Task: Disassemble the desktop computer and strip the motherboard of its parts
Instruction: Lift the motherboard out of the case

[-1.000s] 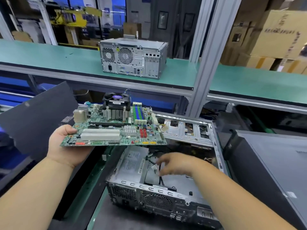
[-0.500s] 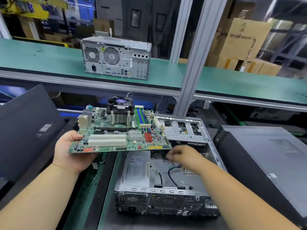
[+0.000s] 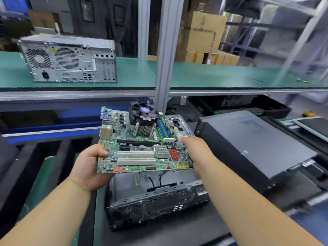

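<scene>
Shelving fills the upper left of the frame, where a grey computer tower (image 3: 68, 59) stands on a green shelf (image 3: 204, 75), well clear of the work below. Lower left, the left hand (image 3: 88, 164) grips the motherboard (image 3: 142, 148) by its left edge, thumb on top and fingers curled underneath, holding it roughly level in the air at the centre of the frame. The board hangs above the gutted case (image 3: 156, 201), which lies on the dark bench at lower centre with loose cables showing inside. The fan and heatsink (image 3: 144, 121) and the memory sticks (image 3: 164, 128) remain seated on the board, so the stripping seems barely begun.

The right hand (image 3: 195, 150) meets the board's right edge, one finger reaching toward a white connector (image 3: 169, 139); blur and the angle hide whether it actually clasps the edge, so its grasp cannot be told. A good next move would be to support both edges, keep fingers off the components, and lay the board flat before working the cooler loose.

Open room is scarce: a closed black computer (image 3: 257, 144) lies just right of the case, and the grey upright post (image 3: 165, 59) rises close behind. Dark bench in front of the case at the bottom centre looks like the nearest free spot.
</scene>
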